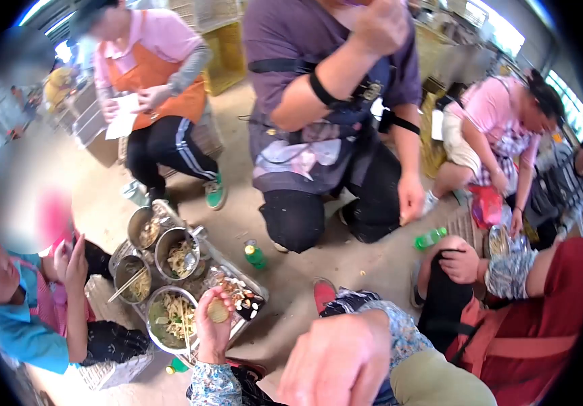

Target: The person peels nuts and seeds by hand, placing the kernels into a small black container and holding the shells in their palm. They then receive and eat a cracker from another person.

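My left hand (213, 326), in a blue floral sleeve, has its fingers around a round, flat, pale-yellow biscuit (218, 310). It is just right of a large bowl (151, 323) of noodles and greens with chopsticks in it. My right hand (337, 360) looms large and close to the camera, its back toward me and its fingers curled. Whatever those fingers may hold is hidden. Behind the left hand lies a low tray (243, 329) with scattered food pieces. On the far side of the large bowl stand several metal bowls (178, 233) of noodles.
A green bottle (254, 255) stands beyond the tray; another green bottle (431, 237) lies farther right on the floor (366, 271). People sit close on the left and right. A person in a purple shirt (274, 101) crouches opposite. Others sit farther back.
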Available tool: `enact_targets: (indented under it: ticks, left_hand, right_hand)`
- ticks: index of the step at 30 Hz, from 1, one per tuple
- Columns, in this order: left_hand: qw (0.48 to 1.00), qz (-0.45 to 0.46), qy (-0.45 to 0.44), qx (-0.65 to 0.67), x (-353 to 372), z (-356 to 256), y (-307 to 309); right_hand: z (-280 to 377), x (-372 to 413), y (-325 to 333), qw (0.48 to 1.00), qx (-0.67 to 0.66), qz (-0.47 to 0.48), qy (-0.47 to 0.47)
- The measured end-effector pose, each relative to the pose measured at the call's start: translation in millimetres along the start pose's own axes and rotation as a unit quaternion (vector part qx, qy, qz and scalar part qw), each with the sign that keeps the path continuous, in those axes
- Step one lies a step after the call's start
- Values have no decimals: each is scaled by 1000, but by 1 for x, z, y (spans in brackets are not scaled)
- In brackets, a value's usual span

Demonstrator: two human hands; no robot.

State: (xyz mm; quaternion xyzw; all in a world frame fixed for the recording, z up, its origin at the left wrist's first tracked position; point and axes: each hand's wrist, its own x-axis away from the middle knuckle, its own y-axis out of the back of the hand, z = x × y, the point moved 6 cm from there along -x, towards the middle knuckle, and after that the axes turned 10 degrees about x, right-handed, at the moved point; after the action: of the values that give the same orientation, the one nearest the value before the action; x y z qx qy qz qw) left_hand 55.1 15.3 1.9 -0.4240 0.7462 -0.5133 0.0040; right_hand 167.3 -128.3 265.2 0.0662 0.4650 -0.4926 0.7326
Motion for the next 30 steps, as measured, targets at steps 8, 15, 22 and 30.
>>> enact_targets:
  ticks: [8,15,22,30]
  left_hand:
    - [1000,13,13,-17,1,1,4]
    - [1000,13,17,-21,1,0,1]
    - [999,20,21,-29,-1,2,1]
    - [999,26,25,-22,0,1,0]
  right_hand:
    - [-1,-9,-5,993,86,60,-45]
    - [-3,-13,-7,990,131,5,-42]
    - [-8,-13,-5,991,117,16,-57]
    - [-13,-14,-7,993,82,20,-83]
